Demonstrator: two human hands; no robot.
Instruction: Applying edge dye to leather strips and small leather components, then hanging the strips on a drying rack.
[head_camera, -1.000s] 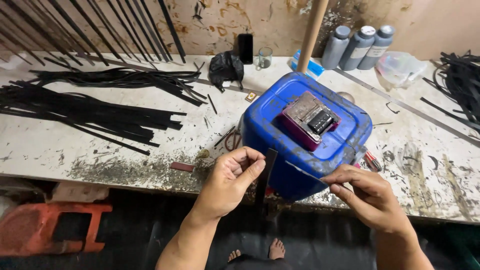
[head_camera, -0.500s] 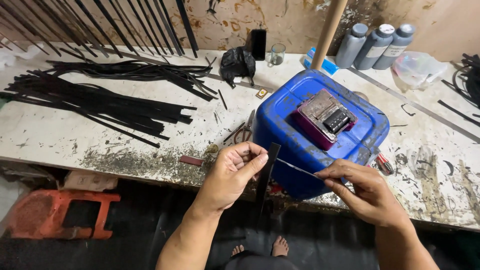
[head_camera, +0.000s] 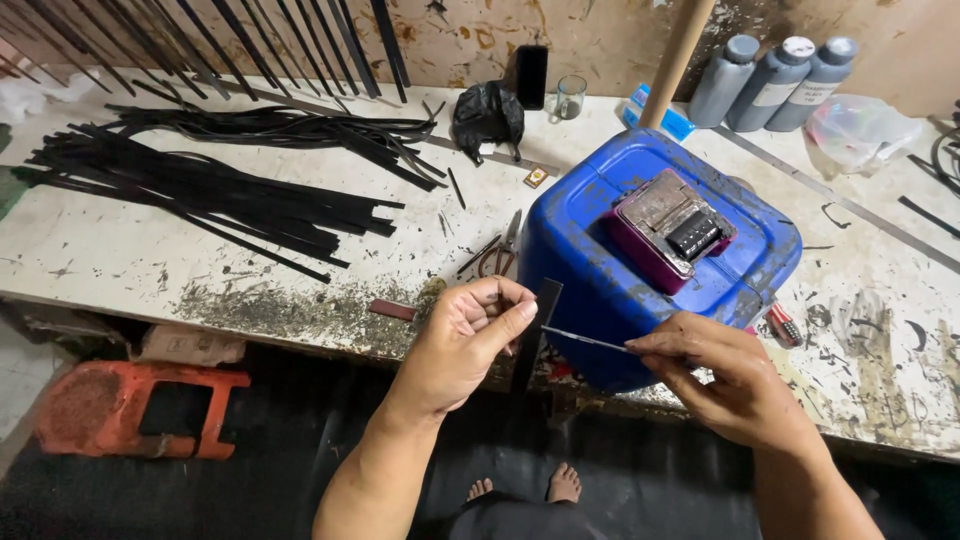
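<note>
My left hand (head_camera: 470, 335) pinches a short black strip (head_camera: 531, 335) and holds it upright in front of the table edge. My right hand (head_camera: 725, 375) grips a thin metal blade (head_camera: 585, 340) whose tip touches the strip's side. Just behind both hands stands a blue plastic jerrycan (head_camera: 620, 270) with a purple box and a small black device (head_camera: 675, 225) on top.
A worn white table (head_camera: 130, 255) carries piles of long black strips (head_camera: 210, 190), scissors (head_camera: 500, 250), a black bag (head_camera: 487, 115), a glass, three grey bottles (head_camera: 775, 80) and a plastic bag. An orange stool (head_camera: 130, 410) stands on the floor at left. My bare feet (head_camera: 525, 487) show below.
The camera view has shifted slightly. My hands stay together on the strip, and the blade now reaches across to the strip's edge.
</note>
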